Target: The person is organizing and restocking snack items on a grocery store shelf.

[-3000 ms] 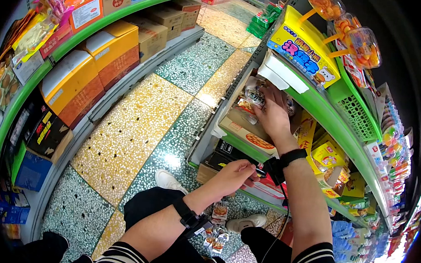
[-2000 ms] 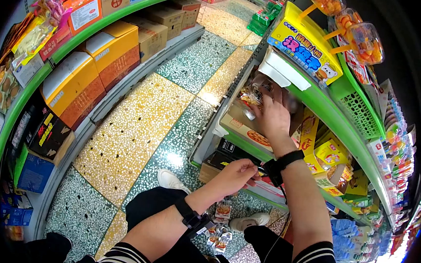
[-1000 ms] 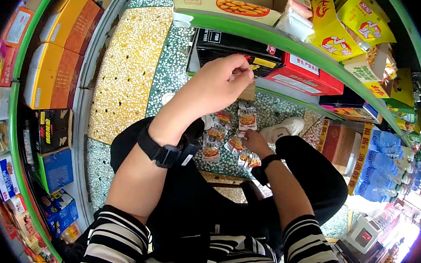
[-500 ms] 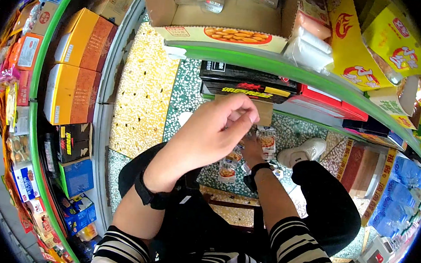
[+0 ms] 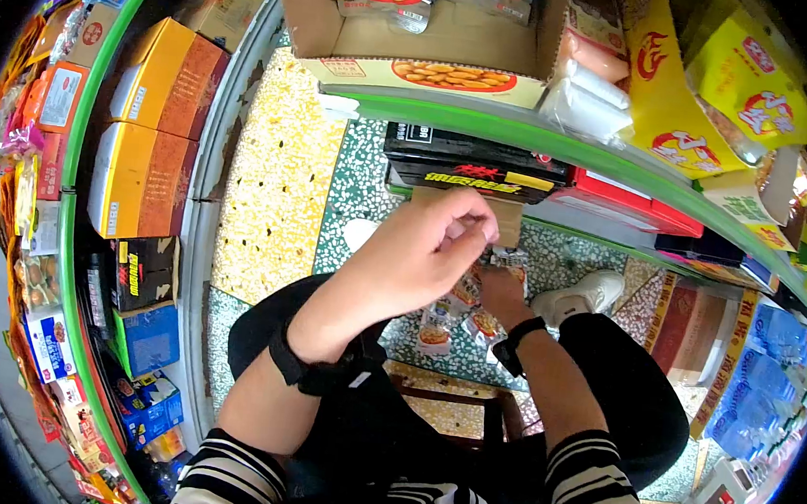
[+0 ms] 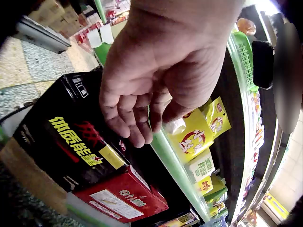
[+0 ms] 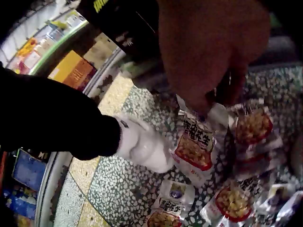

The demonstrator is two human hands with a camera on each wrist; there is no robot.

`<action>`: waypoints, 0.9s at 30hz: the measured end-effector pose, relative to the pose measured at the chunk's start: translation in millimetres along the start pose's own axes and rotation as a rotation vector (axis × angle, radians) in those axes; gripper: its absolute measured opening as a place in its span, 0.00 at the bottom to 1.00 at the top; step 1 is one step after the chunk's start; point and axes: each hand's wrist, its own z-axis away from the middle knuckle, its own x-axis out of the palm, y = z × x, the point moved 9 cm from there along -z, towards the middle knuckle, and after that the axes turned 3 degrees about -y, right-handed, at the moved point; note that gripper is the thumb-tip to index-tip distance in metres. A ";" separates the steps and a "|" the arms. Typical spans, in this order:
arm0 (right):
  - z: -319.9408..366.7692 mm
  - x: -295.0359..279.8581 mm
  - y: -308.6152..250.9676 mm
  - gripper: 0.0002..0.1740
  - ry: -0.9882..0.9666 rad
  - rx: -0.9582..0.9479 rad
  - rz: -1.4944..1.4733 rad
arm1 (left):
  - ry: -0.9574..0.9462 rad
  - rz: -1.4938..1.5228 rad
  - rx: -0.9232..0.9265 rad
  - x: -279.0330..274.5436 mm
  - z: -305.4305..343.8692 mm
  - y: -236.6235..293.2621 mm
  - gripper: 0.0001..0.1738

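Note:
Over the floor, the right hand [image 5: 506, 296] reaches down among small snack packets [image 5: 434, 338]. Close up in the right wrist view, that hand [image 7: 213, 52] pinches the top edge of a clear and silver packet [image 7: 193, 150] with a red-rimmed food picture; its fingertips are dark and partly hidden. More packets [image 7: 233, 202] lie around it on the speckled floor. The left hand [image 5: 413, 253] hangs in the air with loosely curled fingers, holding nothing. In the left wrist view, this hand [image 6: 163, 66] is in front of a black box [image 6: 71, 137] and the shelf.
An open carton [image 5: 427, 76] with several packets stands on the green-edged shelf [image 5: 490, 119] ahead. Beneath are a black box [image 5: 472, 167] and a red box [image 5: 616, 202]. Orange boxes [image 5: 144, 179] line the left shelf. A white shoe [image 5: 582, 297] is beside the floor packets.
The right hand has left the carton on the shelf and come down to the floor packets. The head view has turned downward. The left hand remains raised and loosely curled.

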 end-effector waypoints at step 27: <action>217.1 -272.1 25.7 0.07 0.406 -0.215 -1.283 | -0.305 0.231 0.043 87.9 2.1 21.0 0.19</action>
